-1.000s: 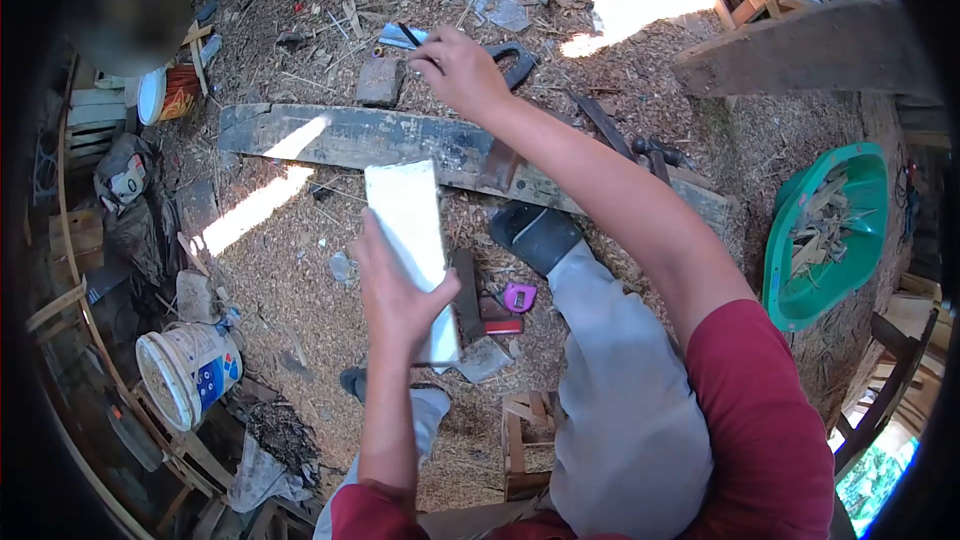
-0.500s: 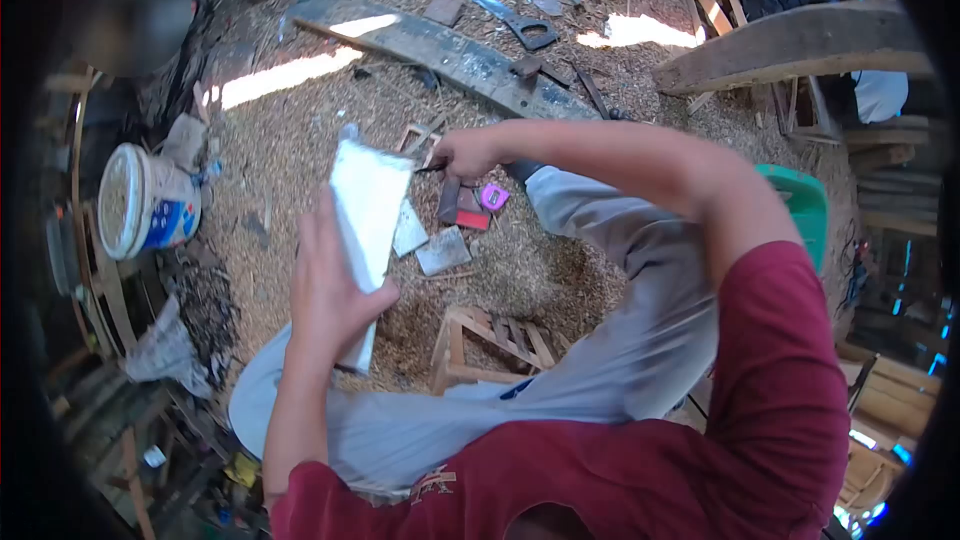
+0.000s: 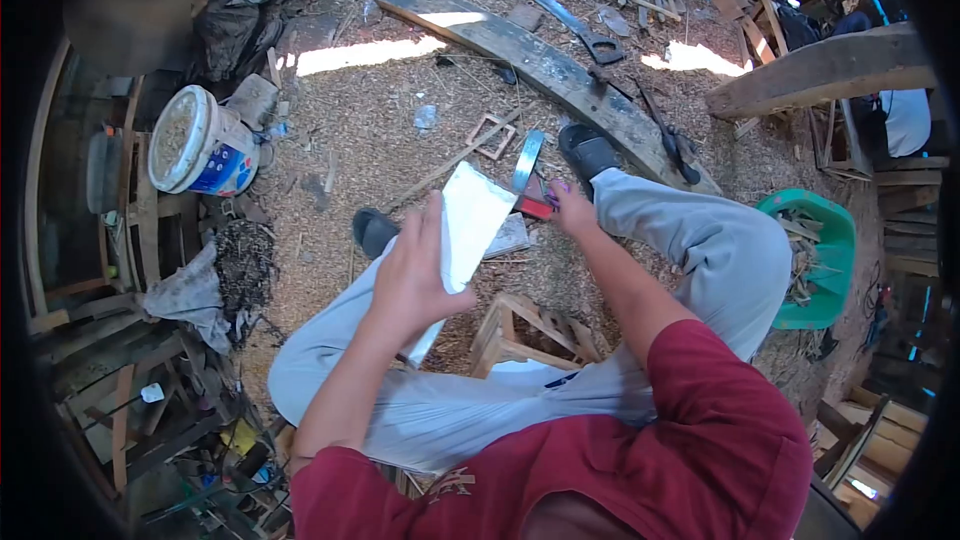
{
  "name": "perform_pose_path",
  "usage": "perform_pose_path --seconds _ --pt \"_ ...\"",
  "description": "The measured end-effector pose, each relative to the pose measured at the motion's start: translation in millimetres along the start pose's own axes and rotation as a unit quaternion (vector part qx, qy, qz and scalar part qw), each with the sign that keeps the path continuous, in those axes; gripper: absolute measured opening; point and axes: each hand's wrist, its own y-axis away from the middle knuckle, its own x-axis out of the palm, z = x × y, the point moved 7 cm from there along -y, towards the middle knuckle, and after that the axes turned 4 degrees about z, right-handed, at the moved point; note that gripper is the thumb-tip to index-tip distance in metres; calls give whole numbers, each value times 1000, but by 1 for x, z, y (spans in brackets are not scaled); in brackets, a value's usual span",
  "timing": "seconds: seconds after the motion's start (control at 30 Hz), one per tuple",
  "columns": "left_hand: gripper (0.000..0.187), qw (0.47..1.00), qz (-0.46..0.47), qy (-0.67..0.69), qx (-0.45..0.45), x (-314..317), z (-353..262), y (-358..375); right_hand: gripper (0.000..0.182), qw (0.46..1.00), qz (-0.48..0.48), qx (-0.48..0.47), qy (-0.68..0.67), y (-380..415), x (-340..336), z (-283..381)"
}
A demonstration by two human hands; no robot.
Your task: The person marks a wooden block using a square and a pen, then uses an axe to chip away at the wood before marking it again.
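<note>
My left hand [image 3: 408,275] grips a flat, bright white panel [image 3: 475,225] by its sides, thumb toward me and fingers along the far edge; its glare hides surface detail. Low between my knees, my right hand [image 3: 575,212] closes on a small purple tape measure [image 3: 556,191], mostly covered by the fingers. Beside it lies a metal-bladed square [image 3: 527,160], blade pointing away from me. A red block-like piece [image 3: 536,208] sits just under these. Part of a grey flat piece [image 3: 509,237] shows behind the panel's right edge.
A wooden frame stool [image 3: 530,332] stands between my legs. Beyond my feet lies a long plank [image 3: 520,55], with a handsaw [image 3: 583,32] past it. A white bucket [image 3: 180,145] is at left, a green tub [image 3: 835,270] at right. Wood shavings cover the ground.
My right hand has left the panel's far edge and come down to the purple tape measure. The metal square now lies by it. My left hand still holds the panel; the camera view has shifted.
</note>
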Motion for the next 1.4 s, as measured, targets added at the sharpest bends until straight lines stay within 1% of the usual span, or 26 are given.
perform_pose_path --seconds 0.03,0.13,0.2,0.23,0.33,0.37,0.47,0.5,0.57,0.6,0.63,0.67,0.73,0.77,0.8,0.87,0.93,1.0,1.03,1.1,1.13,1.17,1.2,1.3,1.37,1.4 --pt "129 1000 4 10 -1 1 3 2 67 999 -44 6 -11 -2 -5 -5" --pt "128 999 -6 36 -4 -4 12 3 55 996 -83 5 -27 5 -25 -1" --pt "127 999 -40 29 -12 -16 20 5 51 996 -66 -61 4 -2 -19 10" --pt "126 997 -37 41 -46 -24 23 7 48 994 -55 -96 19 -4 -15 18" --pt "137 995 -62 42 -63 -22 51 8 52 989 4 -133 64 -2 13 45" --pt "137 994 -51 61 -77 -19 61 7 61 992 5 -110 64 -4 21 50" --pt "137 990 -35 104 -85 -6 84 7 60 997 -38 -6 72 -3 21 66" --pt "137 989 -18 110 -96 -4 87 10 55 992 -19 -1 125 -7 24 71" --pt "137 987 11 117 -114 -6 86 12 49 991 -58 -20 118 -21 30 72" --pt "136 988 11 120 -99 -9 84 13 47 990 -78 -28 115 -30 36 67" --pt "136 988 10 125 -85 -12 81 14 47 989 -69 -25 128 -34 31 66" --pt "136 989 8 132 -69 -15 77 15 49 990 -29 -37 130 -37 30 65" --pt "134 991 4 129 -45 -28 68 18 52 987 48 -59 138 -24 -10 80" --pt "134 990 10 133 -40 -36 62 19 55 990 74 -38 111 -28 -23 80" --pt "134 990 18 137 -34 -41 57 19 56 989 70 -65 113 -31 -41 84" --pt "131 991 -11 137 7 -51 51 21 59 984 62 -117 118 -41 -82 91" --pt "129 987 -29 152 31 -58 45 22 59 987 58 -102 108 -43 -148 105" --pt "126 982 -34 182 37 -63 39 23 62 989 2 -142 51 -31 -219 125" --pt "118 976 -56 206 38 -63 39 24 67 984 -23 -169 57 -27 -251 133" --pt "113 966 -75 247 27 -63 37 23 71 981 -26 -193 10 9 -316 160" --pt "110 960 -84 267 20 -62 37 23 68 966 -50 -250 -37 20 -336 164" --pt "104 961 -107 254 26 -64 36 23 65 959 -51 -274 -46 45 -357 178" --pt "104 964 -113 238 28 -66 33 25 63 952 -52 -298 -55 77 -380 195" --pt "103 975 -118 185 31 -83 19 39 54 928 -22 -342 -148 149 -403 214" --pt "102 983 -104 151 30 -108 -2 60 52 906 -52 -410 -97 211 -415 238" --pt "100 983 -117 135 37 -118 -8 69 51 891 -64 -443 -73 236 -416 249"
